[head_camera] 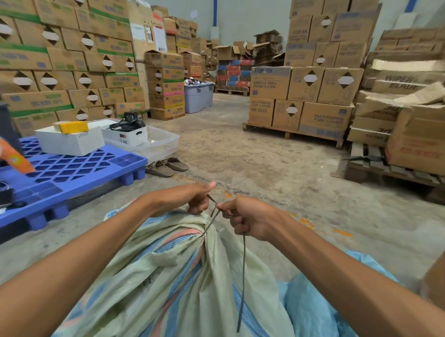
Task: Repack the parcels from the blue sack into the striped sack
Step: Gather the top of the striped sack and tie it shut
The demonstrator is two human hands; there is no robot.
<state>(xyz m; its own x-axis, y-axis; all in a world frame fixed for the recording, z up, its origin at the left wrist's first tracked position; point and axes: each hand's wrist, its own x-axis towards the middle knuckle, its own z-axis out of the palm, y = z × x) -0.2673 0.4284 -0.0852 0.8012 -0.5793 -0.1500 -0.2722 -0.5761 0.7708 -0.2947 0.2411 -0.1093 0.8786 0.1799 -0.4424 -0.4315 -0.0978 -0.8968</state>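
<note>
The striped sack [167, 272], pale green with blue and pink bands, stands full right in front of me with its mouth gathered into a bunch. A dark cord [243, 270] is wound round that neck, and one end hangs down the sack's right side. My left hand [195, 196] pinches the cord just above the bunched neck. My right hand [245, 218] grips the other part of the cord beside it. The light blue sack [317, 312] lies crumpled low on the right, partly behind my right forearm. No parcels are visible.
A blue plastic pallet [65, 173] at left carries a white box [71, 140]. Sandals [166, 166] lie on the concrete floor beside it, near a clear bin [164, 141]. Stacked cartons on wooden pallets [299, 95] stand ahead and to the right, and a wall of cartons [64, 52] at left.
</note>
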